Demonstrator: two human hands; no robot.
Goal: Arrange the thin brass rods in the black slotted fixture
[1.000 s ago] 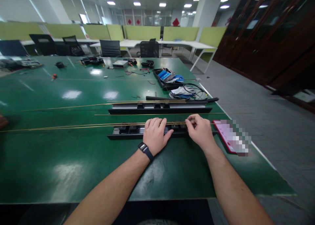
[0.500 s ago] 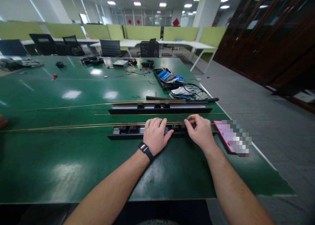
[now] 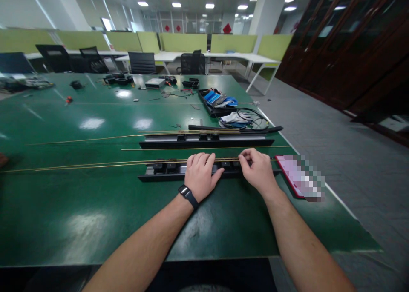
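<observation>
My left hand [image 3: 198,179] lies flat across a black rail [image 3: 166,178], its fingers over several thin brass-coloured rods [image 3: 105,163] and its thumb spread to the right. At the rail's right part, my right hand [image 3: 258,171] is closed in a pinch on a thin rod; the fingertips hide the exact grip. Small black blocks [image 3: 171,167] sit along the rail beneath the rods. Those rods reach far out to the left. Just beyond lies a single thin rod [image 3: 147,149]. Behind it, a second black rail [image 3: 172,145] has more rods [image 3: 96,138] along its top.
A red-edged clipboard [image 3: 289,177] lies right of the near rail. Farther back are a black strip [image 3: 275,129], grey-white gloves [image 3: 234,119] with cables, and a black tray [image 3: 209,109] with blue items. Another person's hand [image 3: 3,160] shows at the left edge of the green table [image 3: 96,224].
The whole view has shifted very slightly to the left. Both hands keep their places on the rail and rods.
</observation>
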